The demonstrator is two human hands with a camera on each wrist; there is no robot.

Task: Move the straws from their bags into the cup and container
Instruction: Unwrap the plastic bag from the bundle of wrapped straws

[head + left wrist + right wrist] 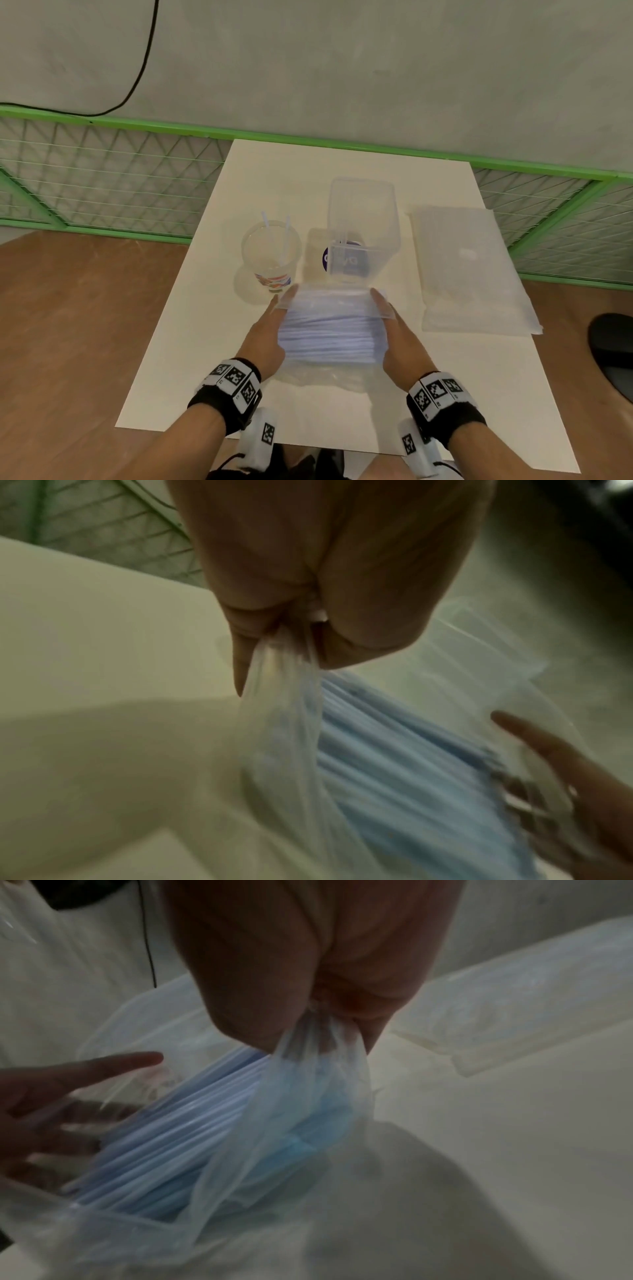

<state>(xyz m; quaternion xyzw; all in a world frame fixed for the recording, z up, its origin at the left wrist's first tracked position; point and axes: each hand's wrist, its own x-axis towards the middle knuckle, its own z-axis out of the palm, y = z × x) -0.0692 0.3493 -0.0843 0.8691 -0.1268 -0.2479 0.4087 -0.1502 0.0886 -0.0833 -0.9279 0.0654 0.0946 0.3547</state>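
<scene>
A clear bag of blue straws [332, 334] hangs just above the white mat, held between both hands. My left hand [281, 305] pinches its left edge and my right hand [382, 301] pinches its right edge. The left wrist view shows my left hand [294, 626] with the bag's plastic [284, 710] bunched between thumb and fingers. In the right wrist view my right hand [329, 1012] pinches the plastic the same way. Behind the bag stand a clear cup [270, 255] with two white straws in it and a tall clear container [363, 212].
A second clear bag of white straws [469, 270] lies flat on the white mat [191, 342] to the right. A green wire fence [102, 178] runs behind the mat. A black object [613, 353] sits at the right edge on the wooden table.
</scene>
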